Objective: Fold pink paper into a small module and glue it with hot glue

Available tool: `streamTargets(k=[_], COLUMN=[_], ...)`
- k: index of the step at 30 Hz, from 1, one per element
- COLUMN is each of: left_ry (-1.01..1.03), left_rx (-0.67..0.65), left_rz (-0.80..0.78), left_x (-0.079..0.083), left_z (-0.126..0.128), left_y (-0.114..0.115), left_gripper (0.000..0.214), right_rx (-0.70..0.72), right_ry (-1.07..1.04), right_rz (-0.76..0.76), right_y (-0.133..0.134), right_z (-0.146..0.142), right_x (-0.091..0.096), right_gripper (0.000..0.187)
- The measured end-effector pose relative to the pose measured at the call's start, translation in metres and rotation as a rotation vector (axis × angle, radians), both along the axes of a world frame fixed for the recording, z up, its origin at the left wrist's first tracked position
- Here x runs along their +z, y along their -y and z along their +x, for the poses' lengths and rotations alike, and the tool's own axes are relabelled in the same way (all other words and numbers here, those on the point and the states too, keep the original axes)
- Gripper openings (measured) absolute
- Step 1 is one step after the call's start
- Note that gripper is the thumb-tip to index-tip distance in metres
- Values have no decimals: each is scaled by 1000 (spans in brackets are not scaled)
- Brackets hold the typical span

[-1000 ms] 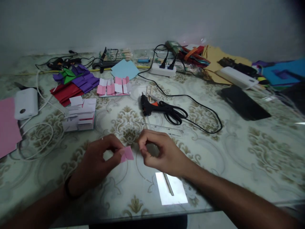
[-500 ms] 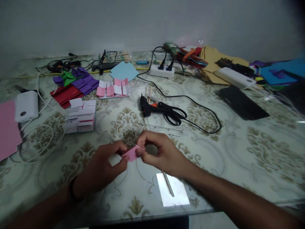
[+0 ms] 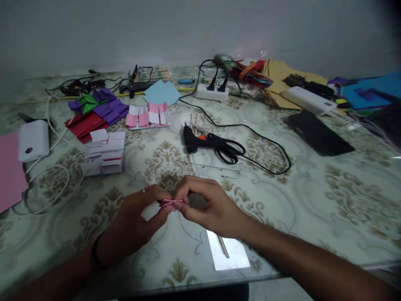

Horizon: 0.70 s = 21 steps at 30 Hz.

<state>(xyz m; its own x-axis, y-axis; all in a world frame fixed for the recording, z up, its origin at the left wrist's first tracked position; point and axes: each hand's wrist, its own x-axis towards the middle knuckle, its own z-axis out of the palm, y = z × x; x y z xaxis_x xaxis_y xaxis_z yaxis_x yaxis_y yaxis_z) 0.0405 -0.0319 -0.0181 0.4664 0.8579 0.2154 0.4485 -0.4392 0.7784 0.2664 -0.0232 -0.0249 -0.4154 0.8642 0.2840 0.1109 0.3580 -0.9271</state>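
Note:
A small folded piece of pink paper [image 3: 169,202] is pinched between both hands, turned nearly edge-on to me. My left hand [image 3: 138,213], with a ring on one finger, grips its left end between thumb and fingers. On its right end, my right hand [image 3: 209,202] pinches with thumb and forefinger. The fingertips of the two hands almost meet and hide much of the paper. Beyond them lies a black glue gun [image 3: 200,143] with scissors [image 3: 228,148] beside it. A clear ruler [image 3: 213,169] rests just past my right hand.
Folded pink-and-white paper pieces [image 3: 105,152] sit at the left, near a white power bank [image 3: 34,141] and pink sheets [image 3: 11,171]. At the back are a power strip [image 3: 212,93] and light blue paper [image 3: 163,93]. A black phone [image 3: 319,133] lies at the right.
The pink paper has tilted from showing its flat face to showing mostly its edge. My right hand has shifted slightly left and down, bringing the fingertips closer together.

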Motion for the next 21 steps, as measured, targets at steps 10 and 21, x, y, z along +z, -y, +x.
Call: streamTargets(k=[10,21], left_ry=[7,97], left_rx=[-64,-3], left_rz=[46,14], left_x=[1,9], left_z=[3,-2], left_y=[0,4], left_gripper=[20,20], right_rx=[45,-3], right_ry=[-41,-83], right_rz=[62,120], right_y=[5,2], right_z=[-6,-3], right_x=[-4,1], right_gripper=[14,19])
